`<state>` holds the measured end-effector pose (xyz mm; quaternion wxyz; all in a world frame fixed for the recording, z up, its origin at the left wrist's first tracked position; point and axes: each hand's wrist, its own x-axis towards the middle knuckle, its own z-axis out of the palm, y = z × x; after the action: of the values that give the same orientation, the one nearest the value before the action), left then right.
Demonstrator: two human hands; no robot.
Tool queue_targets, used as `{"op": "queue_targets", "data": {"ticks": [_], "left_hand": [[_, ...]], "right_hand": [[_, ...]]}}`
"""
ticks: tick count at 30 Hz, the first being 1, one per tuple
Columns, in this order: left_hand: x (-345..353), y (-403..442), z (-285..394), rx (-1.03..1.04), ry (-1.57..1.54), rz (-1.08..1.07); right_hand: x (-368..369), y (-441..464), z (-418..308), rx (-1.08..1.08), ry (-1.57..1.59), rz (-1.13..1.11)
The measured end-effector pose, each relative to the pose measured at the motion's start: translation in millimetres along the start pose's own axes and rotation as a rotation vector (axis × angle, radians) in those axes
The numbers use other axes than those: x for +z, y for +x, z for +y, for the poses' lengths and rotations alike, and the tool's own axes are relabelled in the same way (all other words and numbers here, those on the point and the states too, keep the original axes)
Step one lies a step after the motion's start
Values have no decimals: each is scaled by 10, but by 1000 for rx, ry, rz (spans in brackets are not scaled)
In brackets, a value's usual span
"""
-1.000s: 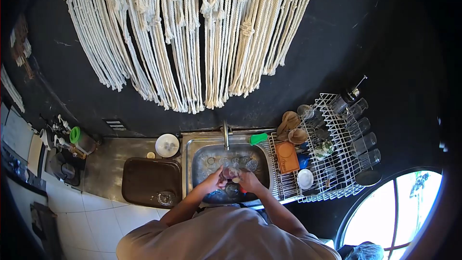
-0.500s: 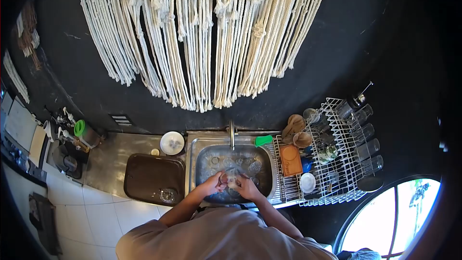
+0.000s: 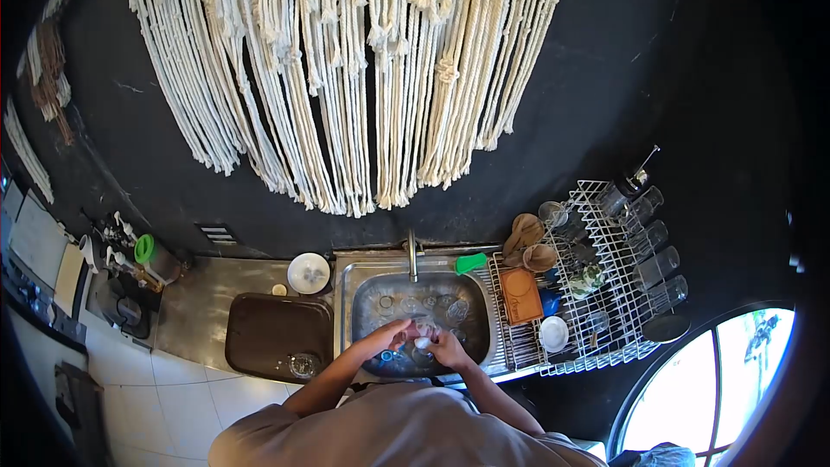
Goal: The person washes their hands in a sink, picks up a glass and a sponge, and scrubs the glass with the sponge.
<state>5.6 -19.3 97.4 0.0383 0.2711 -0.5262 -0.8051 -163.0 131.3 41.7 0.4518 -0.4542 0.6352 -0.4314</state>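
Observation:
Above the sink basin (image 3: 367, 290), my left hand (image 3: 386, 339) grips a clear glass (image 3: 424, 326), its fingers curled round one side. Against the glass from the other side is my right hand (image 3: 448, 351), fingers bent together. A small white thing (image 3: 422, 342) shows at the right fingertips; its kind is too small to tell. Several clear glasses (image 3: 457, 309) sit at the bottom of the sink, beyond my hands. A blue-rimmed round piece (image 3: 387, 355) lies in the basin below my left hand.
The faucet (image 3: 413, 264) rises behind the sink, with a green sponge or cloth (image 3: 471, 263) to its right. A wire drying rack (image 3: 566, 355) holds glasses, wooden bowls and an orange board (image 3: 521, 296). At left are a brown tray (image 3: 277, 337) and a white bowl (image 3: 309, 273).
My hands have shifted slightly lower and the glass is turned, with the white thing now showing at my right fingertips. The camera view has tilted a little.

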Motion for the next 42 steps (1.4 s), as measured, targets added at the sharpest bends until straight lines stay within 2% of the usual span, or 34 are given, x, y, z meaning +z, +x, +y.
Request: {"op": "queue_targets", "data": {"ticks": [1,2,3,4,7,8,9,10,12,13,14,15,16,19,20,22,23,24,26,27,28,29,30,31,32,33,34,36,37,39,40,42], "left_hand": [[-64,-4,20,-145,-194,-134],[-108,-8,19,-293,-390,-264],[-110,11,-6,-307,-333,-237],[-121,57,-64,-311,-332,-233],[-97,142,-153,-236,-320,-200],[-18,82,-75,-66,-170,-130],[48,25,-1,102,-21,-59],[61,13,-16,99,-18,-60],[78,-20,-47,145,98,30],[36,-21,-38,145,97,31],[-47,-22,-10,-74,-105,-67],[-101,-21,4,-293,-308,-165],[-138,19,-72,-294,-311,-164],[-185,140,-226,-175,-367,-180],[-167,146,-197,-94,-272,-140],[-81,89,-91,-15,-182,-99],[13,9,26,88,-69,-60],[70,-50,103,191,46,-21],[-24,-8,17,215,56,-80],[-64,-10,-38,103,26,-103],[-82,-8,-67,-9,-5,-126],[64,-148,157,-213,-308,-159],[29,-116,91,-213,-309,-160],[-51,-37,-53,-232,-482,-292],[-133,65,-220,-248,-652,-425],[-189,173,-388,-250,-599,-366],[-126,151,-349,-249,-599,-366],[75,56,-147,-163,-413,75],[111,18,-71,-161,-414,73],[141,-49,8,151,-72,61],[83,-33,-7,149,-76,65],[-146,105,-126,86,-84,-242]], "right_hand": [[12,51,254,-5,-67,30],[18,3,64,-4,-63,29],[17,-100,-465,-10,-222,105],[23,-160,-762,-17,-381,182],[52,-143,-575,-4,-407,194],[48,-131,-544,39,-443,188],[43,-105,-513,-100,-182,180],[25,-104,-556,-100,-179,182],[-20,-132,-643,-175,150,113],[-23,-110,-673,-143,196,66],[-48,-129,-701,-144,196,64],[-81,-164,-727,-178,-29,144],[-93,-202,-808,-210,-254,223],[-96,-184,-818,-175,-420,241],[-106,-179,-841,-175,-424,241],[-107,-196,-892,70,-396,144],[-90,-220,-913,73,-395,142],[-70,-242,-935,61,-168,124],[-71,-233,-972,31,282,86],[-100,-132,-528,43,150,83],[-129,-160,-700,43,147,81],[-169,-226,-1103,60,-18,78],[-184,-267,-1325,79,-181,76],[-167,-216,-1176,79,-183,75],[-135,-121,-934,-168,-417,125],[-108,-70,-787,-418,-648,173],[-82,-75,-773,-419,-649,173],[-56,-75,-780,-160,-317,76],[-74,-31,-687,-160,-320,77],[-109,94,-406,-7,99,-76],[-125,86,-430,-4,99,-82],[-212,54,-743,-61,143,-137]]}}
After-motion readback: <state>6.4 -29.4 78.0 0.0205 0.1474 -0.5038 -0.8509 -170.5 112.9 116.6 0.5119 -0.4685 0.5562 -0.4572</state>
